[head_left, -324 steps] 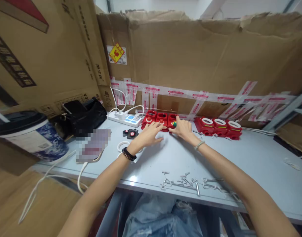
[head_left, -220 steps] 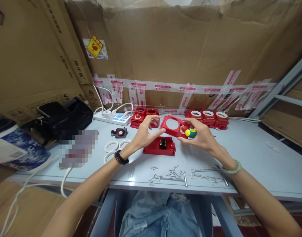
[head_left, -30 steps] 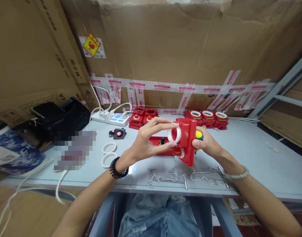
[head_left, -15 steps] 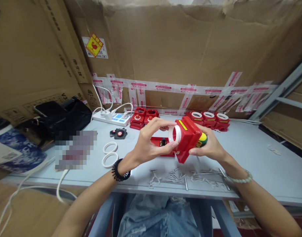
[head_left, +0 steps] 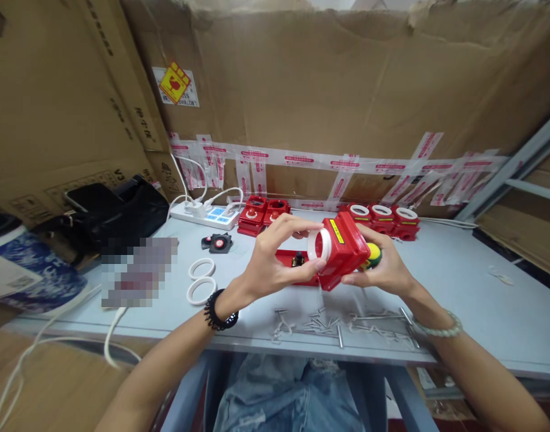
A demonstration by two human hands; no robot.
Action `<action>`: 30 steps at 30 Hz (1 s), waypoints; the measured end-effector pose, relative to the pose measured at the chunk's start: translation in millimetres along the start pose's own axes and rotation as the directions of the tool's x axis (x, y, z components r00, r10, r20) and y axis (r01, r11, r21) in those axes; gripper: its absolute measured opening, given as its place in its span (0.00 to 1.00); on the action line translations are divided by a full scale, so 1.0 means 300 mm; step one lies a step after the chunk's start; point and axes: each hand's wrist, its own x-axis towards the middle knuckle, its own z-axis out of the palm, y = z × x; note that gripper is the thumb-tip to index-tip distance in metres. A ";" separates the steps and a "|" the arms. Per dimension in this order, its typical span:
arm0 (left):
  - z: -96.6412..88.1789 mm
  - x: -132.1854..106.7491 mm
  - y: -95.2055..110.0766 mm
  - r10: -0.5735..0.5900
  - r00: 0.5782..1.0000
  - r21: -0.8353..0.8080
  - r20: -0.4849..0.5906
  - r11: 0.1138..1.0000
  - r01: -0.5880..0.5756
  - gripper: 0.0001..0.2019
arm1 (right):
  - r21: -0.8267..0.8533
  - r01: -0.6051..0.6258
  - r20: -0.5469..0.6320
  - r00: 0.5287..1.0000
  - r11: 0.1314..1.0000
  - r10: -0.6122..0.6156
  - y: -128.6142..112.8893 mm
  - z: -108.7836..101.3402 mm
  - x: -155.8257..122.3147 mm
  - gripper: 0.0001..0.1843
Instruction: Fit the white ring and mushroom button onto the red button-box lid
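Note:
A red plastic housing with a yellow label is held up over the table, tilted. A white ring sits around its round opening, facing left. My left hand pinches this ring between thumb and fingers. My right hand is closed at the back of the housing, round a yellow-and-green screwdriver handle; its shaft is hidden. Under the housing lies a red open tray-like part with a small dark-and-brass piece in it.
Two white rings and black square parts lie at left. Screws and hex keys lie along the front edge. Red housings stand at the back, by a power strip. Cardboard walls the rear.
The red housing has turned a little in my hands, its lower edge swinging up and its label tilting more. Both hands stay in nearly the same place.

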 end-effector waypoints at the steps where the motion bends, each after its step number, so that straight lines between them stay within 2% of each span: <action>1: 0.000 0.000 0.000 -0.005 1.000 -0.007 -0.001 1.000 0.005 0.19 | 0.000 0.006 -0.002 1.000 1.000 -0.006 -0.001 0.000 0.000 0.39; 10: -0.003 0.002 0.003 0.010 1.000 -0.034 0.008 0.999 -0.010 0.20 | -0.022 0.004 -0.025 1.000 1.000 -0.005 0.003 0.002 -0.004 0.41; 17: -0.010 0.004 0.007 0.064 0.998 0.071 -0.009 0.995 -0.063 0.20 | -0.051 -0.019 -0.036 0.999 0.999 0.017 0.002 -0.002 -0.008 0.40; 30: -0.011 0.005 0.013 0.102 0.995 0.089 -0.009 0.991 -0.101 0.19 | 0.014 -0.019 -0.059 0.998 1.000 0.020 -0.012 0.010 -0.003 0.37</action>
